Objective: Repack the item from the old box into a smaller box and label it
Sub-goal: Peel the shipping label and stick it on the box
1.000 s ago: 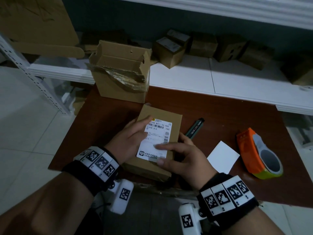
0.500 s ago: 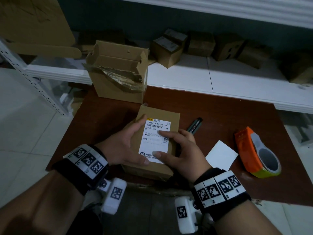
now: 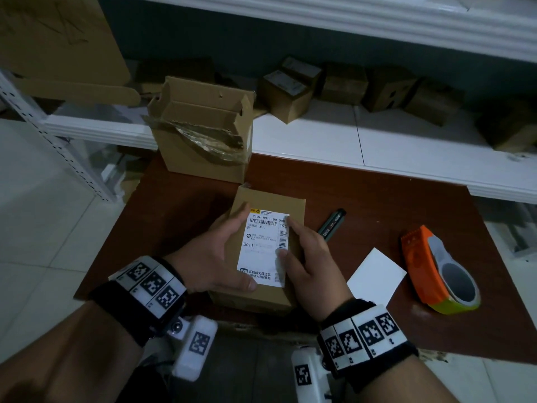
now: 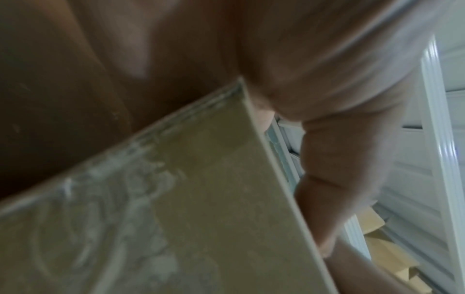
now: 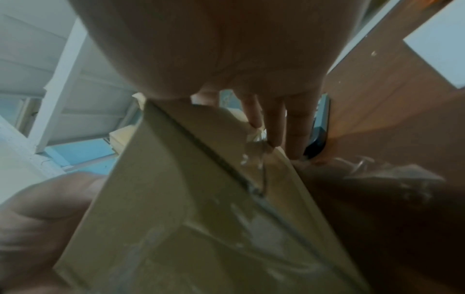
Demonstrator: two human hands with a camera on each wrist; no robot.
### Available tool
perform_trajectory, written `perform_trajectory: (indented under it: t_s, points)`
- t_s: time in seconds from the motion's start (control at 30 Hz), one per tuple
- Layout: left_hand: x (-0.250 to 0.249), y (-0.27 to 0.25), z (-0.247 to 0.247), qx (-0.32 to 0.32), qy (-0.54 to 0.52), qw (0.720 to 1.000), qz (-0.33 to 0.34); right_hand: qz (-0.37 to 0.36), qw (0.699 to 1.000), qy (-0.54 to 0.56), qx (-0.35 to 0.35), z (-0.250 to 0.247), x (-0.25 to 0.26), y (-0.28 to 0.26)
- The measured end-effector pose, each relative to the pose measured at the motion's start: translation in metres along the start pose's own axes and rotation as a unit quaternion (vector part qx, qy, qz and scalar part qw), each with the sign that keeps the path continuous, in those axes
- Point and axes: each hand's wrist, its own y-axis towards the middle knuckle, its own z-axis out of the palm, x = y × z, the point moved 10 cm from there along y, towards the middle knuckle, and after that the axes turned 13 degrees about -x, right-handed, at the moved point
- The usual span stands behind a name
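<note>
A small brown box (image 3: 293,216) lies in the middle of the dark red table (image 3: 377,205), with a white shipping label (image 3: 261,251) on its top face. My left hand (image 3: 218,257) lies flat along the label's left side, thumb across its lower edge. My right hand (image 3: 308,257) presses the label's right edge with a straight index finger at the top corner and the thumb lower down. The wrist views show the box (image 4: 188,199) (image 5: 188,199) close up, with straight fingers (image 5: 274,119) along its side. The old box (image 3: 203,146) stands open behind, torn tape hanging from it.
A dark pen (image 3: 331,225) lies right of the small box. Further right are a white backing sheet (image 3: 376,274) and an orange tape dispenser (image 3: 436,271). A white shelf (image 3: 406,146) with several cardboard boxes runs behind the table. Tiled floor is on the left.
My right index finger slid from the label's lower edge up to its top right corner. My left thumb moved down to the label's lower edge. The box stayed in place.
</note>
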Motion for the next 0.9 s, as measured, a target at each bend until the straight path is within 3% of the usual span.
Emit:
perform_trajectory:
  t_s: [0.07, 0.17, 0.23, 0.4, 0.63, 0.8, 0.9]
  points:
    - [-0.003, 0.000, -0.003, -0.028, -0.033, 0.999, -0.018, 0.023, 0.999, 0.019, -0.027, -0.004, 0.001, 0.002]
    - [0.002, 0.003, -0.011, -0.130, -0.126, 0.981, -0.076, 0.060, 0.996, 0.031, -0.053, 0.001, -0.001, 0.003]
    - [0.006, 0.003, -0.011, -0.173, -0.120, 0.972, -0.101, 0.088, 0.992, 0.045, -0.072, 0.008, -0.008, 0.005]
    - [0.010, 0.009, -0.004, -0.186, -0.117, 0.973, -0.067, 0.103, 0.991, 0.018, -0.088, 0.013, -0.012, 0.003]
    - [0.011, 0.004, -0.007, -0.184, -0.112, 0.973, -0.080, 0.114, 0.991, -0.020, -0.070, 0.001, -0.009, 0.006]
    - [0.011, 0.004, -0.011, -0.209, -0.102, 0.969, -0.084, 0.031, 0.998, -0.030, -0.038, 0.012, 0.008, 0.003]
    - [0.012, 0.004, -0.011, -0.211, -0.102, 0.968, -0.089, 0.034, 0.999, -0.028, -0.026, 0.015, 0.007, 0.003]
